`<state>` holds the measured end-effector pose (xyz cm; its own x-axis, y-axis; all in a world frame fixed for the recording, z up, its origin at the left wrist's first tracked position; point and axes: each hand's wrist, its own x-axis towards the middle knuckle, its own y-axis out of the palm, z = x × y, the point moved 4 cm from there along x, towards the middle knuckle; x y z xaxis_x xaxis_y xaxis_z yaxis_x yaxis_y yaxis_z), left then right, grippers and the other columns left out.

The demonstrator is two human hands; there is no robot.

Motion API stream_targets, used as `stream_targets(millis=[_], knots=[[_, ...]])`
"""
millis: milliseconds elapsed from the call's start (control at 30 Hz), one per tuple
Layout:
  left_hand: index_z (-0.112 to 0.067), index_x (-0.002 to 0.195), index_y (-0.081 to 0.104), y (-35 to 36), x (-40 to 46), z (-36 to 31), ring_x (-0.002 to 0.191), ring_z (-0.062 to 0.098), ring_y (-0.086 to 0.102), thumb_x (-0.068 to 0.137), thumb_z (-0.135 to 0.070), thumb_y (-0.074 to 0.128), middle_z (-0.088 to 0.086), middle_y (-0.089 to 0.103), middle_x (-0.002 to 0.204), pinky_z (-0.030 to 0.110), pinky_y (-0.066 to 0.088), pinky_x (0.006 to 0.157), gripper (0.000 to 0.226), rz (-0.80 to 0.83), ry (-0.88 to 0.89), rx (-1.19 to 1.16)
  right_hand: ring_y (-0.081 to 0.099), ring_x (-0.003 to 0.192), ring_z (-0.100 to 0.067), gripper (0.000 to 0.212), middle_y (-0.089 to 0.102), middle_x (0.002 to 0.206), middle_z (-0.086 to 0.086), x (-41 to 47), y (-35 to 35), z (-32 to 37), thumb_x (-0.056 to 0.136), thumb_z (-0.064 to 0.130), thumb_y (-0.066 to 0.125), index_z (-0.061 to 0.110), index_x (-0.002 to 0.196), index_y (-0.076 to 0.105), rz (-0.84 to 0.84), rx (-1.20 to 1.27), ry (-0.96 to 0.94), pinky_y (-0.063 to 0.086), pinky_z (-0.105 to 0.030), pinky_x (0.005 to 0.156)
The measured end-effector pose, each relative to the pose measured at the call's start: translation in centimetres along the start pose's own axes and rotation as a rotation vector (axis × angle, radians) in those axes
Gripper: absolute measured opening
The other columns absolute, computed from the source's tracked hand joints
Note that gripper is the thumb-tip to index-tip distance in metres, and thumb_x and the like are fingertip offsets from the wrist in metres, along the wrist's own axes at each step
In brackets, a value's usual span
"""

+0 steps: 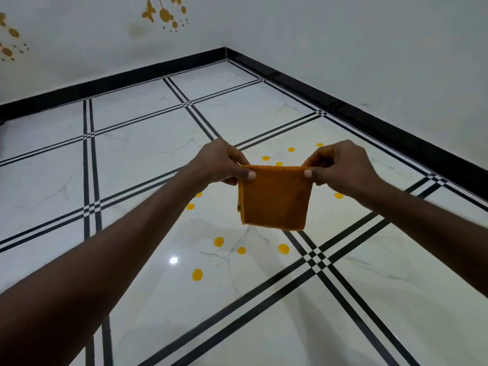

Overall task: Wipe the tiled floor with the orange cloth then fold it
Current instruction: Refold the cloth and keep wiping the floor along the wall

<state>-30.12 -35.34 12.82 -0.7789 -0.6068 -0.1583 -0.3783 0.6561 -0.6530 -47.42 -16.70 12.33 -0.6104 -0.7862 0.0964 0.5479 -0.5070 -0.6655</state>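
The orange cloth (274,198) hangs in the air above the floor as a small, flat square, folded over along its top edge. My left hand (220,162) pinches its top left corner between thumb and fingers. My right hand (340,165) pinches the top right corner the same way. Both arms are stretched forward. Below lies the tiled floor (148,159), glossy white marble-look tiles with black double stripes. Several yellow spots (218,241) dot the tile under and around the cloth.
A black skirting (369,112) runs along the two white walls that meet in a corner (225,50) ahead. Orange butterfly and dot decals (163,14) mark the left wall. A light reflection (173,260) glints on the tile.
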Motion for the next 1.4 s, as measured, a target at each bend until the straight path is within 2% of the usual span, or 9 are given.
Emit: stream_targets(millis=[233,400,567,700,900,1000,1100,1200,1400], knots=[[-0.019,0.087,0.078,-1.3,-0.2,2.7,0.086,0.015,0.072,0.077,-0.023,0.085,0.000,0.076,0.082,0.025,0.061,0.073,0.013,-0.093,0.025,0.000,0.068,0.089,-0.013,0.011,0.075,0.093,-0.001,2.0,2.1,0.6,0.087,0.019,0.080,0.016,0.096,0.077,0.075,-0.066,-0.017,0.049,-0.021,0.070],[-0.009,0.102,0.077,-2.5,-0.4,4.1,0.071,0.007,0.072,0.084,-0.013,0.079,0.009,0.077,0.089,0.024,0.062,0.071,0.018,-0.197,0.062,-0.020,0.076,0.088,-0.031,0.010,0.076,0.087,-0.014,4.8,2.9,2.7,0.086,0.005,0.078,0.009,0.094,0.075,0.170,-0.015,-0.077,0.063,-0.049,0.087],[-0.009,0.103,0.076,-1.8,-1.2,7.7,0.077,0.014,0.075,0.087,-0.011,0.074,0.007,0.077,0.086,0.033,0.063,0.073,0.016,-0.212,0.012,-0.142,0.073,0.088,-0.031,0.014,0.075,0.088,-0.013,5.9,5.8,3.5,0.083,0.000,0.073,0.006,0.096,0.074,0.193,-0.024,-0.076,0.061,-0.041,0.084],[-0.025,0.099,0.079,4.6,-3.6,11.4,0.085,0.017,0.071,0.086,-0.014,0.069,-0.004,0.078,0.092,0.034,0.056,0.082,0.020,-0.410,0.120,0.151,0.057,0.073,-0.022,0.014,0.060,0.075,0.003,-0.7,11.9,-1.1,0.080,0.006,0.064,0.019,0.084,0.064,-0.095,-0.228,-0.097,0.038,-0.028,0.068],[-0.027,0.122,0.071,17.2,-10.7,21.8,0.109,0.026,0.061,0.088,-0.008,0.060,0.005,0.071,0.113,0.038,0.049,0.093,0.040,0.366,0.041,0.652,0.065,0.074,-0.035,0.016,0.064,0.078,-0.011,-17.6,24.6,-12.8,0.075,-0.001,0.054,0.013,0.083,0.058,0.278,-0.480,-0.027,0.042,-0.033,0.063],[-0.028,0.120,0.070,16.4,-11.0,23.2,0.108,0.024,0.062,0.089,-0.010,0.056,0.004,0.072,0.112,0.033,0.049,0.093,0.039,0.312,0.014,0.647,0.064,0.104,-0.039,0.031,0.067,0.112,-0.018,-18.5,27.9,-12.9,0.086,0.010,0.046,0.008,0.110,0.064,0.220,-0.516,-0.146,0.053,-0.046,0.089],[-0.022,0.124,0.067,13.9,-10.0,25.5,0.119,0.024,0.057,0.094,-0.020,0.055,0.001,0.068,0.126,0.033,0.043,0.102,0.033,0.226,-0.087,0.624,0.031,0.151,-0.045,0.062,0.033,0.162,-0.024,-14.8,31.7,-13.2,0.099,0.037,0.042,0.012,0.157,0.038,0.338,-0.617,-0.285,0.030,-0.063,0.119],[-0.018,0.143,0.049,11.4,-9.3,28.3,0.131,0.028,0.047,0.095,-0.032,0.058,0.007,0.055,0.141,0.038,0.039,0.108,0.052,0.206,-0.220,0.667,0.007,0.159,-0.035,0.071,0.008,0.172,-0.013,-11.5,31.7,-15.7,0.103,0.056,0.024,0.023,0.165,0.012,0.328,-0.627,-0.225,0.011,-0.062,0.125],[-0.015,0.158,0.015,10.1,-10.6,32.8,0.148,0.032,0.021,0.093,-0.045,0.059,0.011,0.015,0.164,0.050,0.035,0.110,0.084,0.242,-0.367,0.756,0.005,0.158,-0.041,0.078,0.008,0.171,-0.018,-21.2,32.8,-12.2,0.099,0.053,0.038,0.020,0.165,0.012,0.046,-0.484,0.213,0.006,-0.062,0.126]])
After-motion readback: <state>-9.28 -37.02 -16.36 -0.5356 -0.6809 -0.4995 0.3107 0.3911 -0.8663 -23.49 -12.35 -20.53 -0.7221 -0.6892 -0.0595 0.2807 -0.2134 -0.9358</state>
